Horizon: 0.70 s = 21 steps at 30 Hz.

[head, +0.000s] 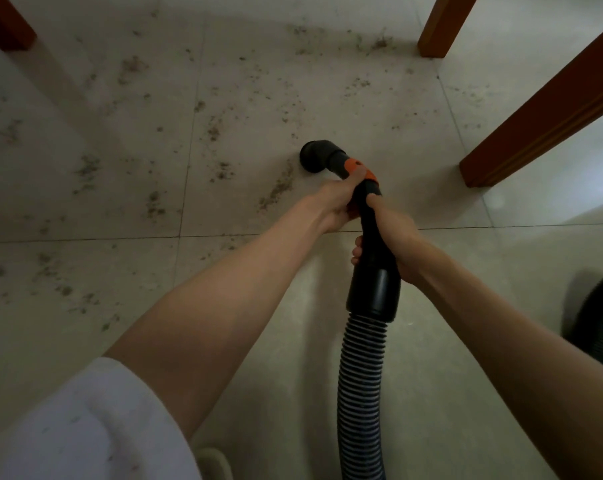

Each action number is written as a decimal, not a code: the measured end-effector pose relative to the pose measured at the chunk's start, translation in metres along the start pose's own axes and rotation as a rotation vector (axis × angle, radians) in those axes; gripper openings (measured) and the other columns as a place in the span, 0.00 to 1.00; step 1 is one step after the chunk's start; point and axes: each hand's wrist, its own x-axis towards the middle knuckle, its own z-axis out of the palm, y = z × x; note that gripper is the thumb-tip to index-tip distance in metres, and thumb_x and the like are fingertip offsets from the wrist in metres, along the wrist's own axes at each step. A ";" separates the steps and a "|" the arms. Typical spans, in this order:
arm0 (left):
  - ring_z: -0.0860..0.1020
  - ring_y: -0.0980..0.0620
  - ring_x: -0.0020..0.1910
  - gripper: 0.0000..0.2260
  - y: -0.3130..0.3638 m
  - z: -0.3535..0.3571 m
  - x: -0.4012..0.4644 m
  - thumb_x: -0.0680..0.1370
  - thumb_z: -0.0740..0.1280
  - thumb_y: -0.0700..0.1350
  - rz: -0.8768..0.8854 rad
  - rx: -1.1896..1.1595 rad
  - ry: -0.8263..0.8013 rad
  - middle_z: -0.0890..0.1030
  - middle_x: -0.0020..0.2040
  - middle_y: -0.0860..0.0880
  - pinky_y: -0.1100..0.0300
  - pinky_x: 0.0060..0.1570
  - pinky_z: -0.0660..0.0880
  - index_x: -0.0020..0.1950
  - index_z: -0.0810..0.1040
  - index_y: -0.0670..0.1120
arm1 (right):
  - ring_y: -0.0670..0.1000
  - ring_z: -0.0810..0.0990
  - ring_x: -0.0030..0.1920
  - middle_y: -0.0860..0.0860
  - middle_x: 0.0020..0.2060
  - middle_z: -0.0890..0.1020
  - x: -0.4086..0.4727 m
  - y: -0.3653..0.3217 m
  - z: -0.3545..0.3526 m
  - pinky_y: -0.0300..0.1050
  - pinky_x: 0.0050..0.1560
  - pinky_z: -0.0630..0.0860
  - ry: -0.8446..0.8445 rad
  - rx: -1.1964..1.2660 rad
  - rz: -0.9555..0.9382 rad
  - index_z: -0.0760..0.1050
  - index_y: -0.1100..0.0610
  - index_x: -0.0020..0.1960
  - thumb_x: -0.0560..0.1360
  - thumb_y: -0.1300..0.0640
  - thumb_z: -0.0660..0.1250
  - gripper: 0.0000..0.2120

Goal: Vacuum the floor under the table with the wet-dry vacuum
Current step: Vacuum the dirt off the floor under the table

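**Ann:** Fingers [357, 249] of the right hand [395, 242] curl round the black wand [374, 237], and the left hand [334, 202] clamps the same wand farther up, thumb lying across the orange collar [357, 168]. Both hands hold it firmly.

**Bo:** And the nozzle [315, 157] sits down on the tiled floor [120, 202], roughly centre, with a streak of dirt [279, 187] just to its left.

**Ann:** What worries me is the wooden leg [549, 112] on the right. Swing the wand wide and the elbow could knock it.

**Bo:** I'd watch the ribbed hose [362, 375] as well. It trails near, back past the person, and a second loop of it [594, 317] lies at the right edge. Reach too far under and it may pull taut or snag a leg.

**Ann:** Plenty of debris lies far and left, too. Quick strokes could scatter those crumbs rather than lift them.

**Bo:** The tool itself looks sound: matte black tube, wide black cuff [374, 292] joining the grey-ribbed hose, rounded elbow head tilted towards the floor.

**Ann:** Whether its mouth seals flat on the tile, I can't tell from this angle.
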 end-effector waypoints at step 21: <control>0.78 0.47 0.45 0.19 -0.008 -0.002 0.003 0.78 0.65 0.49 0.048 -0.002 0.012 0.78 0.49 0.42 0.59 0.43 0.77 0.61 0.72 0.35 | 0.49 0.74 0.20 0.55 0.29 0.74 0.004 -0.009 -0.008 0.40 0.22 0.73 0.033 -0.278 -0.055 0.68 0.61 0.52 0.81 0.46 0.56 0.17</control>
